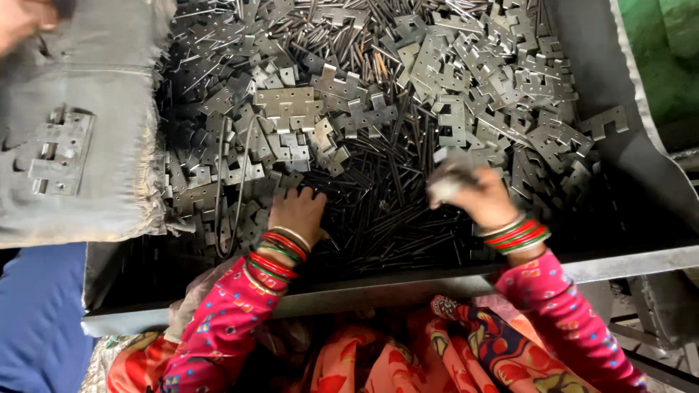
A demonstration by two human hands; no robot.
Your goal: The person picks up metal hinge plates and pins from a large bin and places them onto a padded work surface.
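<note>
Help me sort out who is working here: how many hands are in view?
3. The left hand rests on the metal pins in the tray. The right hand is raised over them, blurred. Another person's hand shows at the top left corner.

Grey cloth [109, 87] bearing assembled hinge [60, 153]; green surface [666, 51].

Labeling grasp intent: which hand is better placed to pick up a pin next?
Left, probably. The left hand rests fingers-down at the edge of the loose pins, apparently empty. The right hand is raised, blurred, and seems to already grip something pale.
</note>
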